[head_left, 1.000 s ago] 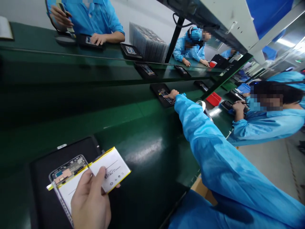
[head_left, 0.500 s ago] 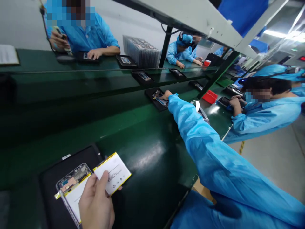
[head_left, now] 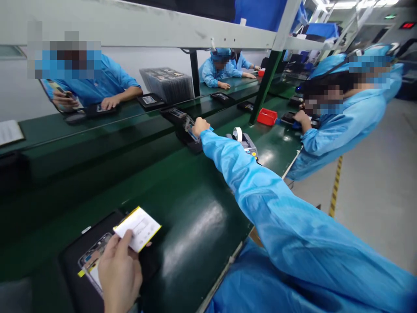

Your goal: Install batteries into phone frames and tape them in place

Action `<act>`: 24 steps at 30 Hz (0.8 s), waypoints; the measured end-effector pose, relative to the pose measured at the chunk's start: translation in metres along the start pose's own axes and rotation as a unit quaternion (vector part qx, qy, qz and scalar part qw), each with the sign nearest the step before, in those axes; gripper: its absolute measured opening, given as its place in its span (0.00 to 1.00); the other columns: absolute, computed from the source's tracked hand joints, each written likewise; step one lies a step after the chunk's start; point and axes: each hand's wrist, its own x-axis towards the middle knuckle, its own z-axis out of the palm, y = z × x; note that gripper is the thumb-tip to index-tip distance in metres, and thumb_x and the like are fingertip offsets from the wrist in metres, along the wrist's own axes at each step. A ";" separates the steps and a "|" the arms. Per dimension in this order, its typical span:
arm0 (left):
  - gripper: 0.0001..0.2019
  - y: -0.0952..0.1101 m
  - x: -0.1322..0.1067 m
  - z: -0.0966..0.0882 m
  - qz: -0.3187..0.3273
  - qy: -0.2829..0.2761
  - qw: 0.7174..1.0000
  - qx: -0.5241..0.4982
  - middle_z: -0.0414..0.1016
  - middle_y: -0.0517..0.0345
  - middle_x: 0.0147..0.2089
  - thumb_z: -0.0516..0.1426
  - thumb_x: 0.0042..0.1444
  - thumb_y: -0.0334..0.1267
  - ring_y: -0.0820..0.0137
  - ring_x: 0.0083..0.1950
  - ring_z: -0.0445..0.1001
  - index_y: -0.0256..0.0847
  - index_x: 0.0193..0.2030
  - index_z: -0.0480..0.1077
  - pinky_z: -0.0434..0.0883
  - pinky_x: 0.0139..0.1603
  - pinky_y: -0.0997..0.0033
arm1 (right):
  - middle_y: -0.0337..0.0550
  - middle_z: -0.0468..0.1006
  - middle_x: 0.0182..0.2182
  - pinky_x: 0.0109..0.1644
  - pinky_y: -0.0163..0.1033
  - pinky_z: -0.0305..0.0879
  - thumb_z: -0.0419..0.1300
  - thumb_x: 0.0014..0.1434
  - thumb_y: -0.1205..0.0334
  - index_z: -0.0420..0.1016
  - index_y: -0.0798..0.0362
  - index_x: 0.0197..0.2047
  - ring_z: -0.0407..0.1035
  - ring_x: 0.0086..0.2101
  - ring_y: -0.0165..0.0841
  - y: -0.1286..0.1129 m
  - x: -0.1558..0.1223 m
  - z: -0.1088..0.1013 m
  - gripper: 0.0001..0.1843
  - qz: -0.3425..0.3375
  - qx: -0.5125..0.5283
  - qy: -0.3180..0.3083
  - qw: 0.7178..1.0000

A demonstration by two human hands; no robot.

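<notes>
My left hand [head_left: 120, 265] pinches a white phone battery [head_left: 141, 228] with yellow edges between thumb and fingers. Below it, an opened phone [head_left: 94, 256] with a yellow tab lies on a black tray [head_left: 73, 274], partly covered by that hand. Reaching far across the bench, my right hand [head_left: 200, 127] grips a phone frame [head_left: 190, 127] by its near side. The frame is tilted up over another black tray [head_left: 192, 144]. My fingertips on it are partly hidden.
A tape roll [head_left: 237, 134] stands by a grey device [head_left: 250, 148], near a red bin [head_left: 267, 116]. Co-workers in blue sit across the bench [head_left: 182, 191] and to the right. A green post [head_left: 269, 82] rises beyond my right arm; clear trays [head_left: 169, 82] are stacked opposite.
My right hand has lifted the phone frame from lying in its tray to a tilted position. The left hand still holds the battery. The camera view has shifted.
</notes>
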 end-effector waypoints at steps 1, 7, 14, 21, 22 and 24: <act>0.06 0.003 0.001 0.005 -0.020 0.003 1.000 -0.025 0.77 0.58 0.37 0.63 0.53 0.35 0.68 0.39 0.77 0.38 0.37 0.74 0.75 0.30 0.78 | 0.55 0.77 0.54 0.61 0.48 0.64 0.65 0.61 0.63 0.74 0.54 0.47 0.70 0.57 0.47 -0.005 -0.008 0.001 0.11 0.001 0.031 -0.004 1.000; 0.08 0.020 0.003 0.037 -0.012 -0.048 0.997 -0.063 0.79 0.55 0.43 0.63 0.51 0.34 0.69 0.38 0.77 0.37 0.39 0.76 0.78 0.32 0.74 | 0.45 0.81 0.43 0.50 0.38 0.71 0.58 0.61 0.68 0.75 0.53 0.40 0.76 0.45 0.36 -0.018 -0.100 0.033 0.05 0.007 0.245 -0.076 0.966; 0.24 0.011 0.007 0.052 0.013 -0.047 0.998 -0.047 0.81 0.50 0.43 0.68 0.46 0.43 0.69 0.35 0.78 0.35 0.49 0.72 0.72 0.29 0.76 | 0.40 0.78 0.26 0.32 0.34 0.67 0.62 0.53 0.66 0.75 0.55 0.31 0.72 0.28 0.31 0.030 -0.211 0.059 0.02 0.038 0.426 -0.231 0.874; 0.30 -0.008 -0.003 0.055 -0.016 -0.070 0.997 -0.018 0.83 0.48 0.38 0.71 0.45 0.48 0.67 0.31 0.79 0.34 0.51 0.70 0.65 0.24 0.77 | 0.41 0.80 0.29 0.32 0.37 0.66 0.72 0.45 0.50 0.77 0.51 0.34 0.72 0.29 0.34 0.052 -0.241 0.067 0.17 0.055 0.496 -0.303 0.812; 0.30 -0.009 -0.005 0.055 -0.016 -0.076 0.997 -0.016 0.83 0.48 0.38 0.71 0.46 0.49 0.67 0.31 0.78 0.35 0.52 0.69 0.65 0.25 0.77 | 0.41 0.80 0.30 0.33 0.38 0.67 0.73 0.44 0.49 0.77 0.51 0.34 0.72 0.29 0.34 0.052 -0.243 0.068 0.18 0.057 0.504 -0.308 0.805; 0.29 -0.011 -0.008 0.056 -0.013 -0.084 0.996 -0.010 0.83 0.48 0.39 0.70 0.49 0.49 0.69 0.29 0.77 0.35 0.52 0.69 0.66 0.25 0.76 | 0.41 0.80 0.29 0.35 0.38 0.67 0.74 0.42 0.48 0.77 0.51 0.34 0.72 0.30 0.35 0.052 -0.247 0.070 0.20 0.061 0.517 -0.314 0.794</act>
